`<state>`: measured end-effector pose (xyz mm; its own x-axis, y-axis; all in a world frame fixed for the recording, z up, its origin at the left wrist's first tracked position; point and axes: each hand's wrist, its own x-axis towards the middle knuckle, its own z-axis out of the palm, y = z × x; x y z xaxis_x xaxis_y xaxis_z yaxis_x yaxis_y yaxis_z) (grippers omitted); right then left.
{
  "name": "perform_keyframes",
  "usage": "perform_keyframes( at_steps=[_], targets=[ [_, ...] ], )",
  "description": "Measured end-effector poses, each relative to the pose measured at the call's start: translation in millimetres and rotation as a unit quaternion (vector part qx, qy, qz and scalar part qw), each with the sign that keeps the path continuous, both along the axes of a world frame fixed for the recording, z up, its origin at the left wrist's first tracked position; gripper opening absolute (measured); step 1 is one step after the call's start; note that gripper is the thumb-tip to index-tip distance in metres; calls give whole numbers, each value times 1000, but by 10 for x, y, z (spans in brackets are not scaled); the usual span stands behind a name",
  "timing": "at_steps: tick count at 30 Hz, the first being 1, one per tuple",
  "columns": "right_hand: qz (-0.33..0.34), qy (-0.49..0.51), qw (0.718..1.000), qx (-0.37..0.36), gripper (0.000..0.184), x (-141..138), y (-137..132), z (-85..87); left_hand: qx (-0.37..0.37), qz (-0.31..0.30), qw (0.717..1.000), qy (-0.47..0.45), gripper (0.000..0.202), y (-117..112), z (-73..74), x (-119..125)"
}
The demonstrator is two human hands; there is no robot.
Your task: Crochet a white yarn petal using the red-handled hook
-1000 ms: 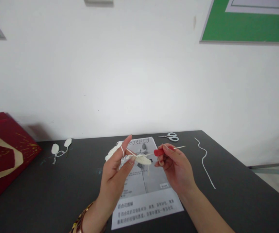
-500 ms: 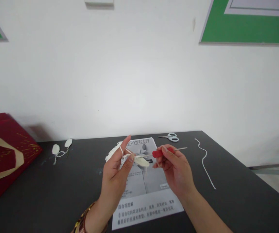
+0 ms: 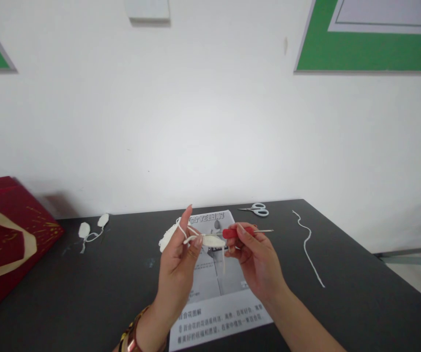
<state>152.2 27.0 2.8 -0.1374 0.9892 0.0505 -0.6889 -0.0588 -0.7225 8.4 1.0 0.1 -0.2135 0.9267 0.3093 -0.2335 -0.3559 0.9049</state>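
My left hand (image 3: 177,266) pinches a small white crochet piece (image 3: 213,241) between thumb and fingers, its index finger raised with white yarn looped round it. My right hand (image 3: 254,259) grips a crochet hook by its red handle (image 3: 234,232). The hook's thin metal shaft reaches left to the piece by my left thumb, and its other metal end sticks out to the right. A short yarn tail hangs from the crochet piece. Partly hidden behind my left hand lies a ball of white yarn (image 3: 167,239).
Under my hands a printed sheet (image 3: 225,320) lies on the black table (image 3: 115,293). Scissors (image 3: 260,210) rest near the wall, with a loose white yarn strand (image 3: 307,239) to the right. Two small white crocheted pieces (image 3: 84,230) and a red gift bag (image 3: 16,239) are at left.
My right hand and the hook have moved left, closer to my left hand. The crochet piece now lies more level, with its yarn tail hanging. The view has tilted slightly upward.
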Motion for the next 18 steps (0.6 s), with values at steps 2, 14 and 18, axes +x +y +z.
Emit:
perform_keyframes(
  at_steps=[2,14,18],
  targets=[
    [18,14,1000,-21,15,-10,7,-7,-4,-9,1000,-3,59,8,-8,13],
    [37,22,998,-37,16,-48,-7,-3,37,39,989,134,64,65,-15,-72],
    [39,30,998,-35,16,-29,5,-17,-14,13,996,84,68,89,-2,-69]
  ],
)
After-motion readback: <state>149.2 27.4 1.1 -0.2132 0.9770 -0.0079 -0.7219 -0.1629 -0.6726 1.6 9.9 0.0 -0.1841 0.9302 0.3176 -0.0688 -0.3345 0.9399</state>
